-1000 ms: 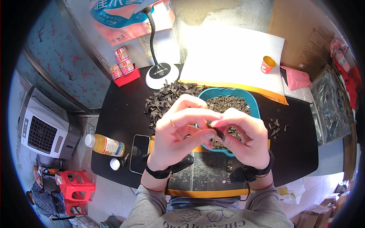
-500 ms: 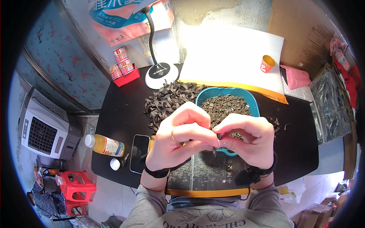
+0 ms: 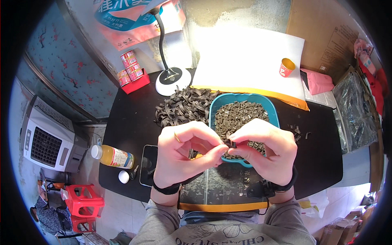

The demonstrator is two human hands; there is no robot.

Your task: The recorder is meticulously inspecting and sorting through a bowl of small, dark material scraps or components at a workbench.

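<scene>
Over the near edge of a teal basin (image 3: 276,118), my two hands meet fingertip to fingertip. My right hand (image 3: 271,151) pinches a small dark piece (image 3: 232,144) between thumb and forefinger. The thumb and forefinger of my left hand (image 3: 179,151) are pressed together right beside it; what they hold, if anything, is too small to make out. Many small grey-brown pieces (image 3: 241,114), some with shiny edges, fill the basin. Left of it lies a heap of dark flat strips (image 3: 183,107), partly behind my left hand.
A lamp (image 3: 173,79) stands behind the heap, near a red box of small packs (image 3: 136,83). On the left are a phone (image 3: 148,163), a juice bottle (image 3: 116,156) and a white cap (image 3: 123,176). A paper cup (image 3: 287,67) rests on a white sheet at the back.
My hands have come down slightly and their fingertips have drawn a little apart. The dark piece now shows at the right fingertips, tilted differently.
</scene>
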